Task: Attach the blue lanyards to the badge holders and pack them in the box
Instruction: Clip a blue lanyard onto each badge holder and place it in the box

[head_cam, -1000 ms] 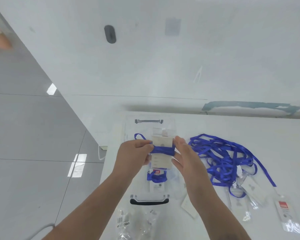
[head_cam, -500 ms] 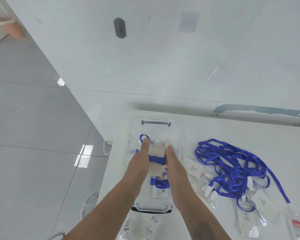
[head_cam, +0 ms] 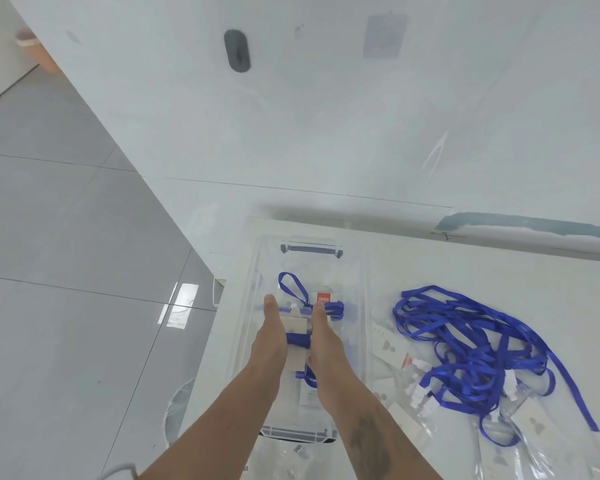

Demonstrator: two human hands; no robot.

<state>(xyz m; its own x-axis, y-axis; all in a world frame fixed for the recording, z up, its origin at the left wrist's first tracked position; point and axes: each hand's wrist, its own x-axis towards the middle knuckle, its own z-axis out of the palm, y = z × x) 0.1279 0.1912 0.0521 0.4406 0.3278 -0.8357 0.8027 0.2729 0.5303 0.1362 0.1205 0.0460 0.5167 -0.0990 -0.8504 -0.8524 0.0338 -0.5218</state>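
Far left I see grey floor tiles (head_cam: 66,271), then the white table (head_cam: 430,271). A clear plastic box (head_cam: 362,306) sits at the table's left edge, grey handles at its far and near ends. My left hand (head_cam: 269,344) and right hand (head_cam: 323,344) are both down inside the box, fingers straight and together, pressing from either side on a badge holder (head_cam: 296,325) wrapped in a blue lanyard (head_cam: 297,339). Another wrapped badge (head_cam: 326,301) with a red label lies just beyond it in the box. To the right, a tangled lanyard pile (head_cam: 471,351) lies on the table over loose holders (head_cam: 388,348).
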